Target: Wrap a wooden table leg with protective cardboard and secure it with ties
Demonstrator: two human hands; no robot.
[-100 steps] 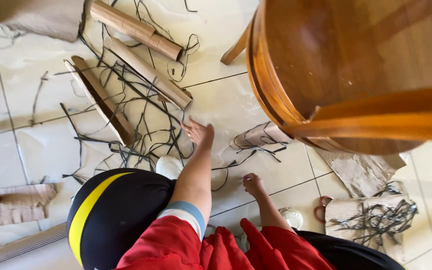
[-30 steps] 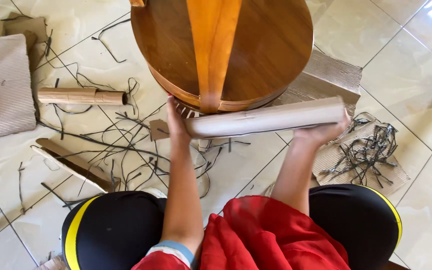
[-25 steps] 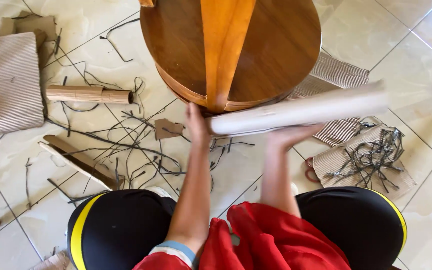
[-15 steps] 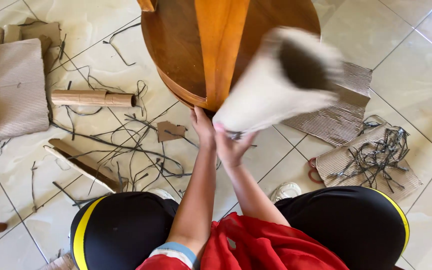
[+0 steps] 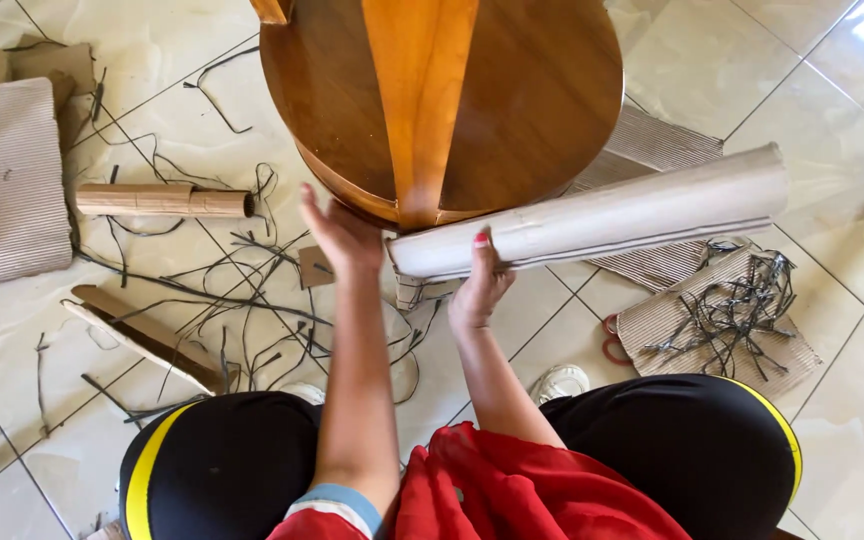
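A long rolled tube of pale cardboard (image 5: 602,215) lies almost level in front of me, its far end pointing right. My right hand (image 5: 479,285) grips it near its left end, thumb up over the roll. Just left of that end, my left hand (image 5: 340,232) is spread with its fingers apart and nothing in its grasp; I cannot tell whether it touches the end of the tube. Both hands are just below the rim of a round wooden stool (image 5: 532,90) that stands on the tiled floor.
Thin dark strips (image 5: 252,290) litter the tiles. A smaller cardboard roll (image 5: 162,200), a flat folded piece (image 5: 147,335) and a corrugated sheet (image 5: 2,180) lie at left. At right, corrugated sheets (image 5: 722,320) carry more strips beside red-handled scissors (image 5: 612,340).
Half a second ago the tube pointed steeply up toward me with both hands at its base. It has swung down to near level; the left hand has come off it and opened.
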